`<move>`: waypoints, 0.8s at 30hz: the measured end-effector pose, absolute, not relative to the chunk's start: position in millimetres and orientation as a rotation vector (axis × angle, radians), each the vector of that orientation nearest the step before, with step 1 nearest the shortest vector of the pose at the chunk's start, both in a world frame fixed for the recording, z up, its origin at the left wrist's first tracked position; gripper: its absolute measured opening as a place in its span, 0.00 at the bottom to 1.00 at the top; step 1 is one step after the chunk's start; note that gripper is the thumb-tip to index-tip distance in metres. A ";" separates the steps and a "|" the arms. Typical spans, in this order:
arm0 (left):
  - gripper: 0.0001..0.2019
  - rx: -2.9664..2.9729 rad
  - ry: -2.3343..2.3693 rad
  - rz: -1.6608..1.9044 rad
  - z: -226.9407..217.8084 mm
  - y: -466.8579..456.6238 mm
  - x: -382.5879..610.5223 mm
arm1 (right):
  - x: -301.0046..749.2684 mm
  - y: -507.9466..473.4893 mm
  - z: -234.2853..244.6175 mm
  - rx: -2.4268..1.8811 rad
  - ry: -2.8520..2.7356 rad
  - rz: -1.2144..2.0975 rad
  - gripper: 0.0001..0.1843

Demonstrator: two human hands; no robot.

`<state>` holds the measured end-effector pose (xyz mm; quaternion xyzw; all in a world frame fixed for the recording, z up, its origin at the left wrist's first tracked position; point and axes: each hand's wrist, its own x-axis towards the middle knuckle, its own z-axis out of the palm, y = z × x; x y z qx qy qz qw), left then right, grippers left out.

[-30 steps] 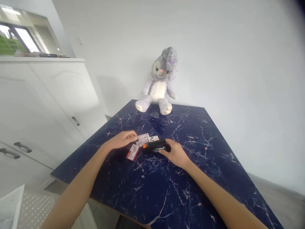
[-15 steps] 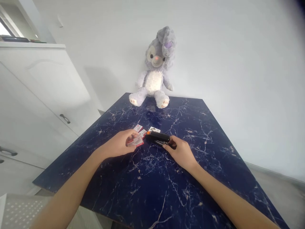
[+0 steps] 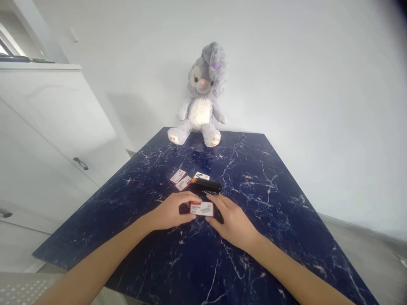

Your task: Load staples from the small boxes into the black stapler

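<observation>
A small red-and-white staple box [image 3: 202, 209] is between my hands near the middle of the table, its printed face toward me. My left hand [image 3: 170, 210] grips its left end between thumb and fingers. At the other end my right hand [image 3: 233, 220] has its thumb on the lower corner and its fingers along the top. Just beyond lies a black stapler [image 3: 206, 186] with an orange tip, out of both hands. Two more red-and-white boxes [image 3: 178, 176] rest left of the stapler. Behind it, a white card or packet [image 3: 202, 175] is partly covered.
A grey plush rabbit [image 3: 201, 110] sits at the far edge of the blue marbled table [image 3: 248, 169], against the white wall. White cabinets [image 3: 47, 127] stand to the left. A pale dotted surface [image 3: 22, 292] shows at the lower left.
My right hand has let go of the stapler, which now lies on the table. My left hand has brought one box right and nearer, and my right hand has taken its other end.
</observation>
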<state>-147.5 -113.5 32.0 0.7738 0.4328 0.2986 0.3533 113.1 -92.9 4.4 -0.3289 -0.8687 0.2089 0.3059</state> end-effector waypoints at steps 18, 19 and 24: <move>0.11 1.165 1.064 1.029 13.9 -107.8 -134.9 | 118.6 -83.7 11.0 -0.932 -2.091 0.908 0.26; 0.10 1.142 1.101 1.080 14.4 -105.7 -135.9 | 119.2 -83.2 11.6 -0.947 -2.068 0.916 0.26; 0.08 1.071 1.173 1.185 21.8 -99.5 -143.5 | 120.3 -83.4 11.5 -0.981 -2.025 0.844 0.24</move>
